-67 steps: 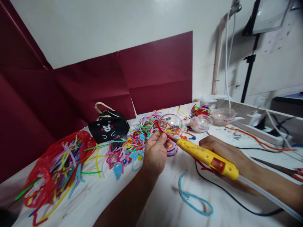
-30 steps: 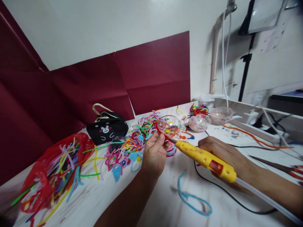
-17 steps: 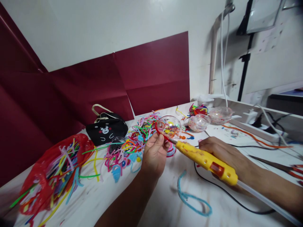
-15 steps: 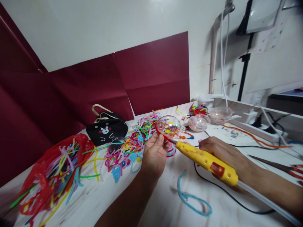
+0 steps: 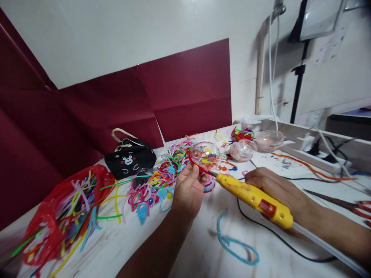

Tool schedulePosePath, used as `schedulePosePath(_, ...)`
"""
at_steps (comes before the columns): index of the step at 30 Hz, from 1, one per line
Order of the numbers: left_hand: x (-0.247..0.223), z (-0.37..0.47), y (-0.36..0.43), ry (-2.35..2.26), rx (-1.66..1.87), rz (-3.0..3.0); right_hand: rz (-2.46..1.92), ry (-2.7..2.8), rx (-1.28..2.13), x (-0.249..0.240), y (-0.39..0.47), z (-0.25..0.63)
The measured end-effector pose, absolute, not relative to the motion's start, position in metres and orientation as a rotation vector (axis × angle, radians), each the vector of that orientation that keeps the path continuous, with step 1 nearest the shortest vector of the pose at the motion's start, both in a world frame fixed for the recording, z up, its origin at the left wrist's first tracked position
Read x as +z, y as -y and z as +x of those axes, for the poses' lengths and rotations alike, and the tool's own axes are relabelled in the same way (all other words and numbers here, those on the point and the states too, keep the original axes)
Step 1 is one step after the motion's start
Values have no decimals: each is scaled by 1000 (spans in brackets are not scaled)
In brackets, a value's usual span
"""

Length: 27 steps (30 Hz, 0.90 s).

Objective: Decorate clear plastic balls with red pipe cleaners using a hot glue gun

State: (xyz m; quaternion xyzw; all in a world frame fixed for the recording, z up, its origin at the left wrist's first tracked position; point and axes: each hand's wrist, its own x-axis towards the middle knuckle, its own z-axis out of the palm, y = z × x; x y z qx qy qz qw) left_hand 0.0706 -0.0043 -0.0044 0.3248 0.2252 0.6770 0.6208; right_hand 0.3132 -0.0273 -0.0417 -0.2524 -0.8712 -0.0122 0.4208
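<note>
My left hand (image 5: 189, 189) pinches a clear plastic dome (image 5: 213, 148) by its edge, where a red pipe cleaner (image 5: 199, 166) runs along the rim. In my right hand (image 5: 268, 185) is a yellow hot glue gun (image 5: 252, 195), a translucent glue stick (image 5: 321, 243) sticking out of its back end. The nozzle meets the red strip close to my left fingertips; whether glue is coming out I cannot see. Below the glue gun a light-blue pipe cleaner (image 5: 242, 253), bent into a loop, lies on the table.
A red plastic bag (image 5: 101, 177) of pipe cleaners and a black pouch (image 5: 130, 158) stand left. Colourful pipe-cleaner pieces (image 5: 162, 173) heap behind my left hand. Clear domes (image 5: 243, 150), scissors (image 5: 333, 200), a power strip (image 5: 321, 156) and a black cable (image 5: 275, 237) are right.
Almost nothing differs. The dome, both hands and the glue gun hold nearly the same places, with a very slight shift of the view.
</note>
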Motion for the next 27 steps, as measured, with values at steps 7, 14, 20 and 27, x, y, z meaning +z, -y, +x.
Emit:
schedulePosePath(7,-4,71,5,-518,1558,729,-629,2178,-47,-41,29,314)
schedulePosePath(14,-5,71,5,-530,1554,723,-604,2181,-61,-42,28,313)
schedulePosePath(20,-6,72,5,-525,1538,757,-631,2190,-54,-41,30,312)
schedulePosePath(27,-8,71,6,-516,1527,779,-609,2201,-83,-40,30,312)
